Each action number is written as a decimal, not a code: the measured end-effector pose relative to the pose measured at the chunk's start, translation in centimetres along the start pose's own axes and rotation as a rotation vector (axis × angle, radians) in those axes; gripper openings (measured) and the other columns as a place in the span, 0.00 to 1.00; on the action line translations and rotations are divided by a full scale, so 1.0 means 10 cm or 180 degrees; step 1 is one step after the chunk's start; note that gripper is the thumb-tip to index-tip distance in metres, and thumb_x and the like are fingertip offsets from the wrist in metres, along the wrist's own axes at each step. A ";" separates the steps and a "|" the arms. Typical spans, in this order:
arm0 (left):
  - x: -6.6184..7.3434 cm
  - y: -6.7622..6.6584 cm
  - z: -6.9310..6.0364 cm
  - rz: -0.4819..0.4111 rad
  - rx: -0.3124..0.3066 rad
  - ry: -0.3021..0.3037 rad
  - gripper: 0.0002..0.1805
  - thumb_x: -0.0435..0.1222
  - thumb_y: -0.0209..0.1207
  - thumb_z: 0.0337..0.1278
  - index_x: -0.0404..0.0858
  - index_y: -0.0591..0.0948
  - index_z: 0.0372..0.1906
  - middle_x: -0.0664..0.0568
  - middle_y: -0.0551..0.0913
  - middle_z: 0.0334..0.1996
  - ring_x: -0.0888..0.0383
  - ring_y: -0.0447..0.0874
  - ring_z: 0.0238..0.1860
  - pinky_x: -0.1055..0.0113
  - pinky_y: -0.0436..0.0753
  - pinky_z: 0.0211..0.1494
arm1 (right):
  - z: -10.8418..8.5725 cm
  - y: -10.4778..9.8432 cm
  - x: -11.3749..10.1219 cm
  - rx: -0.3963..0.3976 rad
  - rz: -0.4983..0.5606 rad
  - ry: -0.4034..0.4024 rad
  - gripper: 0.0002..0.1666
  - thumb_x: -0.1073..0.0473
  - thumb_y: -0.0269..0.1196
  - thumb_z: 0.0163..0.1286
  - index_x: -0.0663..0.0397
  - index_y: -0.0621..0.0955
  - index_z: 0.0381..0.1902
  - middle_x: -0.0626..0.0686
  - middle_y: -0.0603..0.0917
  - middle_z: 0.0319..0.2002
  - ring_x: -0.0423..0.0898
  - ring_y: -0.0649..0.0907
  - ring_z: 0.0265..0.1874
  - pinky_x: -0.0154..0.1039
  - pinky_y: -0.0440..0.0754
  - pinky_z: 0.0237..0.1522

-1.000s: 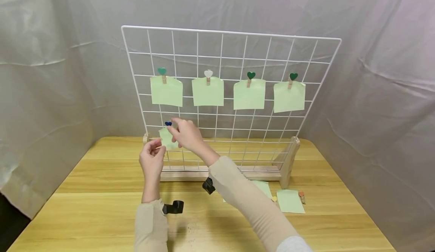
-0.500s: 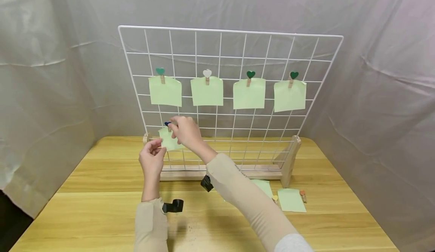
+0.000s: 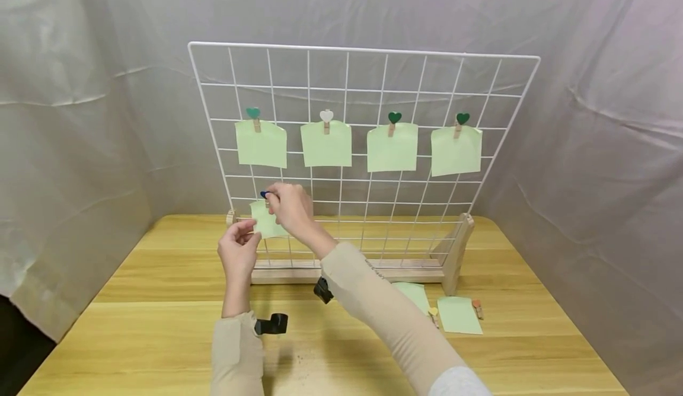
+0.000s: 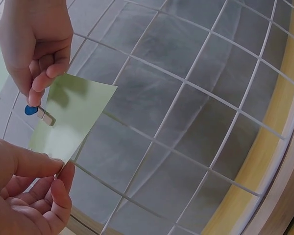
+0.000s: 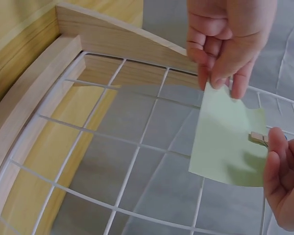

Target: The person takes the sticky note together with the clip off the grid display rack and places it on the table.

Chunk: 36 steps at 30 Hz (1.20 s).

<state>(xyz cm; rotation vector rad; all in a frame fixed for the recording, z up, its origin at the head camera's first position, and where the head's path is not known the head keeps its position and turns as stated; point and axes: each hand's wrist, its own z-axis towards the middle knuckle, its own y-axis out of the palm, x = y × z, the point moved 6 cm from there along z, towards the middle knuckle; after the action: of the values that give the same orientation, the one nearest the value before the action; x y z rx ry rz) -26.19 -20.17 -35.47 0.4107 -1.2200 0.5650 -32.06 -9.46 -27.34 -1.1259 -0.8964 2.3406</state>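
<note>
A pale green paper note (image 3: 269,225) hangs at the lower left of the white wire grid (image 3: 341,191). My left hand (image 3: 238,248) pinches the note's left edge between thumb and fingertips. On the note's upper edge sits a small wooden clothespin (image 4: 46,116) with a blue heart (image 4: 31,110). My right hand (image 3: 292,209) grips this clothespin at its heart end, thumb and index finger together, as the left wrist view shows. In the right wrist view its fingers largely hide the heart.
Several green notes, such as this one (image 3: 326,147), hang in a row above, each under a heart clothespin. More notes (image 3: 460,316) lie on the wooden table at right, beside a yellow-heart and an orange-heart clothespin (image 3: 478,309). A wooden stand (image 3: 452,256) carries the grid.
My right index finger, stretched past the blue heart earlier, has drawn back and bent onto the clothespin. The right hand has shifted slightly left. My left hand stays at the note's edge.
</note>
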 end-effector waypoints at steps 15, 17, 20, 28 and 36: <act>-0.02 -0.03 -0.02 -0.0079 -0.0076 -0.0084 0.11 0.21 0.55 0.47 0.28 0.78 0.39 0.42 0.77 0.34 0.63 0.72 0.29 0.80 0.72 0.33 | -0.09 -0.16 -0.11 0.0736 0.0121 -0.1027 0.08 0.66 0.56 0.63 0.62 0.82 0.28 0.49 0.80 0.15 0.36 0.74 0.08 0.21 0.65 0.14; -0.02 -0.04 -0.03 -0.0067 -0.0108 -0.0106 0.11 0.21 0.55 0.47 0.28 0.78 0.39 0.41 0.77 0.34 0.62 0.72 0.29 0.79 0.72 0.33 | -0.11 -0.18 -0.10 0.0749 0.0272 -0.1075 0.08 0.67 0.55 0.63 0.63 0.81 0.29 0.50 0.79 0.14 0.36 0.74 0.08 0.20 0.66 0.14; -0.01 -0.04 -0.05 -0.0053 -0.0177 -0.0145 0.11 0.21 0.54 0.48 0.28 0.78 0.40 0.41 0.76 0.35 0.61 0.71 0.31 0.79 0.72 0.33 | -0.13 -0.21 -0.08 0.0749 0.0470 -0.1080 0.09 0.68 0.54 0.64 0.65 0.81 0.30 0.50 0.78 0.14 0.36 0.73 0.07 0.21 0.67 0.12; 0.00 -0.06 -0.09 -0.0093 -0.0229 -0.0191 0.12 0.20 0.54 0.47 0.26 0.77 0.40 0.40 0.75 0.35 0.62 0.71 0.30 0.80 0.72 0.32 | -0.19 -0.26 0.01 0.0640 0.0930 -0.0888 0.10 0.68 0.53 0.65 0.69 0.80 0.37 0.53 0.77 0.14 0.37 0.72 0.07 0.26 0.71 0.12; -0.03 -0.05 -0.16 -0.0039 -0.0378 -0.0242 0.13 0.19 0.55 0.45 0.25 0.77 0.40 0.40 0.76 0.35 0.65 0.72 0.28 0.80 0.73 0.33 | -0.32 -0.34 0.16 0.0658 0.1377 -0.0751 0.11 0.69 0.55 0.63 0.73 0.79 0.39 0.58 0.78 0.15 0.48 0.74 0.07 0.29 0.72 0.11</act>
<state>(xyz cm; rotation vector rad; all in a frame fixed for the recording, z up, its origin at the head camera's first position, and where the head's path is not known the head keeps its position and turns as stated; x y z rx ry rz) -24.70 -19.72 -36.20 0.3413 -1.3160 0.4673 -30.19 -4.86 -27.34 -1.0542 -0.4987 2.8870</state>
